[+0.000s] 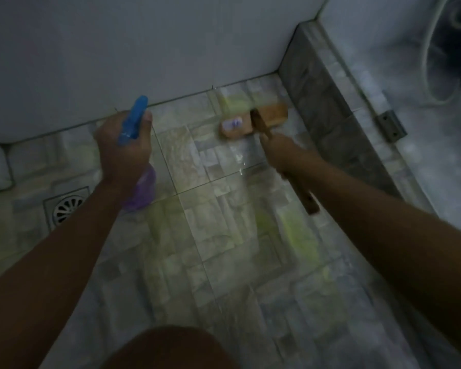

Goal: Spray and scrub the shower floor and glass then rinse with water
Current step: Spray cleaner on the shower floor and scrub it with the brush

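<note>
The left hand (123,153) grips a spray bottle (134,117), blue head up, purple body below, above the tiled shower floor (224,235) near the drain (65,206). The right hand (277,151) grasps the wooden handle of a scrub brush (273,115), its head resting on the floor by the wall
</note>
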The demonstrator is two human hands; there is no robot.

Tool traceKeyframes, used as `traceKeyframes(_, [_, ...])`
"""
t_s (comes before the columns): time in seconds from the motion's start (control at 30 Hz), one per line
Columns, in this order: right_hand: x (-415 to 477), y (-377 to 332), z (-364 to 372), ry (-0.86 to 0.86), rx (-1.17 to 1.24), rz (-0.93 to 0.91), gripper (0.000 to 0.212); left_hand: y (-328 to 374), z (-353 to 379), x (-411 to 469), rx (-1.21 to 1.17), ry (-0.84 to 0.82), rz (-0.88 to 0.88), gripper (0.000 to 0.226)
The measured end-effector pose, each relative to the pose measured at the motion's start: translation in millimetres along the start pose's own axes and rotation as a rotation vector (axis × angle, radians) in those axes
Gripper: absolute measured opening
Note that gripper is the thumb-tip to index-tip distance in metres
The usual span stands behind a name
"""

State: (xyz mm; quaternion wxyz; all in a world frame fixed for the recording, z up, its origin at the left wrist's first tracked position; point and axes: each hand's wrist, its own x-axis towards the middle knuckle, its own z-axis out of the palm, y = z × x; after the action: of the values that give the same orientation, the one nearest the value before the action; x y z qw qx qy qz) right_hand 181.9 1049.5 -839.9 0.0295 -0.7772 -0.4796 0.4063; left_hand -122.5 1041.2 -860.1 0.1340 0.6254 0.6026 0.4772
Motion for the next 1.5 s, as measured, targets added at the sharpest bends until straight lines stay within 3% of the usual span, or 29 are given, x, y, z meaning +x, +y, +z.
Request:
traceKeyframes(0.17, [-66, 55, -14, -0.085, -0.25, 0.065, 0.046, -12, -8, -3, -0.057, 0.047, -0.058, 0.053])
traceKeyframes(0.43, [45, -36, -16, 0.037, -0.048, 0.06, 0.026, -18, -3, 2, -0.065, 0.013, -0.057, 0.055])
traceKeyframes(0.53, [42, -45, -9, 0.056, -0.094, 0.0, 0.038, -20, -4, 4, -0.112, -0.007, -0.098, 0.057])
traceKeyframes(0.67, [-10, 5, 3, 0.062, -0.094, -0.038, 0.045, 1, 3, 4, -0.093, -0.133, -0.095, 0.057])
traceKeyframes(0.83, [-107, 96, 3, -0.021, -0.163, 0.145, 0.049, 39, 16, -19, 0.002, -0.47, 0.163, 0.044])
traceKeyframes(1.03, [-208, 155, 25, -0.131, -0.196, 0.292, 0.047, 52, 26, -69, 0.028, -0.779, 0.164, 0.05])
traceKeyframes(1.2, [-177, 125, 36, -0.026, 0.019, 0.321, 0.045, 64, 26, -99, 0.102, -0.825, 0.097, 0.056])
traceKeyframes(1.33, [-148, 100, 35, 0.023, 0.048, 0.267, 0.045, 67, 25, -94, 0.084, -0.842, 0.068, 0.057])
traceKeyframes(1.5, [-230, 155, 61, -0.145, -0.11, 0.207, 0.039, 65, 23, -90, -0.013, -0.876, -0.006, 0.05])
